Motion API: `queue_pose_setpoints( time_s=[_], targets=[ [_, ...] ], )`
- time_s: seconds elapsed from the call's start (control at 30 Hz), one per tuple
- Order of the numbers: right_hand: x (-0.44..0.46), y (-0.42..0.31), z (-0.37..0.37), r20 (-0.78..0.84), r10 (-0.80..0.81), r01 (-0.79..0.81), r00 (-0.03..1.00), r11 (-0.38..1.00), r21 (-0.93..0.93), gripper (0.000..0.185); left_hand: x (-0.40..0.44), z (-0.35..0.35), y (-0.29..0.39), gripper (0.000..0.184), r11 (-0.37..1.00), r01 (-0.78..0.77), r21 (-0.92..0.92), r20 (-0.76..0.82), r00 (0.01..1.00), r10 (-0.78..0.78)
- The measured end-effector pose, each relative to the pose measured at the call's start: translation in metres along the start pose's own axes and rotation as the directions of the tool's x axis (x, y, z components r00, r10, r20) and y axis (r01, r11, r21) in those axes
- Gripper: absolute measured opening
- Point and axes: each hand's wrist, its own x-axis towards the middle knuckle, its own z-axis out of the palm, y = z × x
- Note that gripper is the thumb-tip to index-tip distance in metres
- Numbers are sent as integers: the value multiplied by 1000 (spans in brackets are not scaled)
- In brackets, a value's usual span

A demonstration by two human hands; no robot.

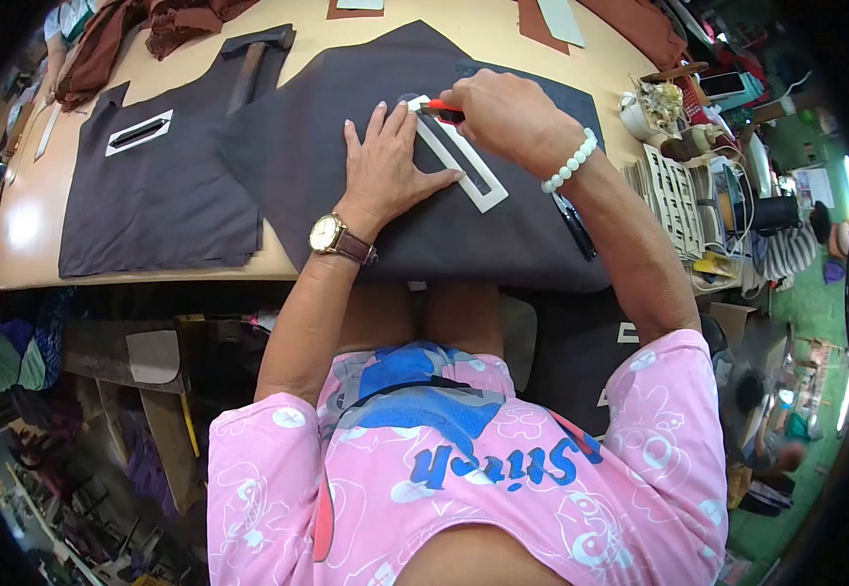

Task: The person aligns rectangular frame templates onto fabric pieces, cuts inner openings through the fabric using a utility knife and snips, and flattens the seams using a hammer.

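Observation:
My left hand (pixel 382 171) lies spread over dark grey cloth (pixel 346 88), its fingertips and thumb beside a white slotted template (pixel 492 201) set at a slant. In my right hand (pixel 512 115) is a slim red-and-black tool (pixel 438 108), its tip at the template's upper end. My fingers cover most of that tool, so its exact kind is unclear. Dark cloth shows through the template's long slot. A black pen-like tool (pixel 575 229) rests on the cloth below my right wrist.
A hammer (pixel 248 73) lies across cloth at the upper left. Another slotted white template (pixel 118 146) sits on a left-hand cloth piece (pixel 161 205). Stacked white templates (pixel 668 200) and a white container (pixel 636 117) line the right edge. Another person's arm (pixel 56 54) shows far left.

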Motion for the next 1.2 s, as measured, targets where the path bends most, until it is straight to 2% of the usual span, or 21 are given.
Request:
queue_pose_setpoints(
  time_s=[0.37, 0.47, 0.57, 0.87, 1.07, 1.17, 1.2],
  targets=[
    [-28, -1, 6, 12, 27, -27, 1000, 1000, 11, 33, 0, 0, 0, 93, 1000, 2, -6, -5, 1000, -2],
    [-40, -5, 0, 80, 87, -90, 993, 995, 41, 35, 0, 1, 0, 93, 1000, 7, -4, -2, 1000, -7],
    [-58, -2, 10, -92, 6, -3, 996, 999, 35, 20, 0, 1, -1, 92, 1000, 8, -1, -3, 1000, -8],
    [-108, -8, 13, -23, 107, -106, 994, 993, 53, 30, 1, 2, -1, 90, 1000, -10, 28, -6, 1000, 10],
    [-129, -11, 22, -101, 103, -101, 990, 995, 22, 35, 1, -1, 1, 91, 1000, -1, 29, 36, 999, 0],
    [-133, -14, 15, 74, 217, -223, 973, 971, 89, 44, -1, -2, 1, 90, 1000, -3, 13, 39, 999, 2],
    [-136, -12, 20, 14, 191, -191, 982, 974, 121, 44, 0, -3, 1, 90, 1000, -8, 11, 28, 1000, 7]
  ],
)
